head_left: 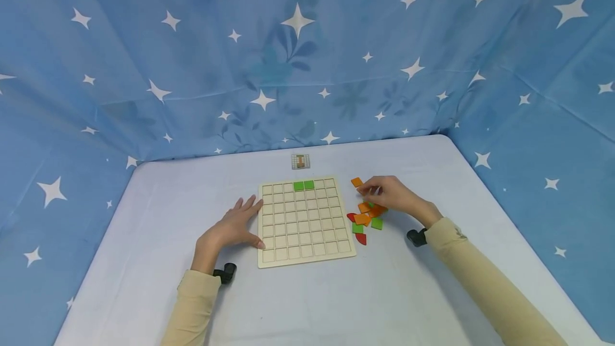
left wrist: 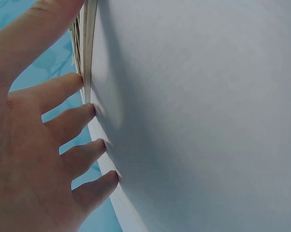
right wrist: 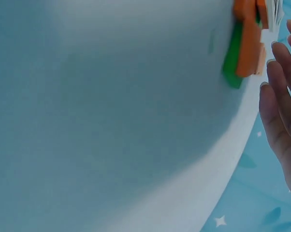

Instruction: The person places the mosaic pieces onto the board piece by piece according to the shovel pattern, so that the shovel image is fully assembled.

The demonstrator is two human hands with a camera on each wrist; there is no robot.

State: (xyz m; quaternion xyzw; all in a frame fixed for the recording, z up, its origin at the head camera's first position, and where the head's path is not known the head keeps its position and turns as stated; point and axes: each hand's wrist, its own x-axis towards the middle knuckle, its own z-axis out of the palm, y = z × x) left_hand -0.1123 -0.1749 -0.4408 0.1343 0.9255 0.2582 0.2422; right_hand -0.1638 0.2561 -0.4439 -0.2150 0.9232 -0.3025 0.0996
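Note:
My left hand (head_left: pixel 236 227) rests spread against the left edge of a pale wooden grid board (head_left: pixel 299 233). In the left wrist view its fingertips (left wrist: pixel 90 110) touch the table and the board's side. Two green square tiles (head_left: pixel 304 185) lie side by side in the board's top row. My right hand (head_left: pixel 391 195) is over a loose heap right of the board, fingers reaching left and slightly bent. An orange tile (head_left: pixel 361 190) shows right at its fingertips, and another orange tile (head_left: pixel 356 181) lies just beyond. The right thumb is out of sight in the right wrist view.
Below the right hand lie several orange tiles (head_left: pixel 362 219), green squares (head_left: pixel 377 223) and red rounded pieces (head_left: pixel 361 238). A small pattern card (head_left: pixel 300 162) lies behind the board. Blue star-patterned cloth (head_left: pixel 298 68) encloses the white table (head_left: pixel 307 303) at the back and sides.

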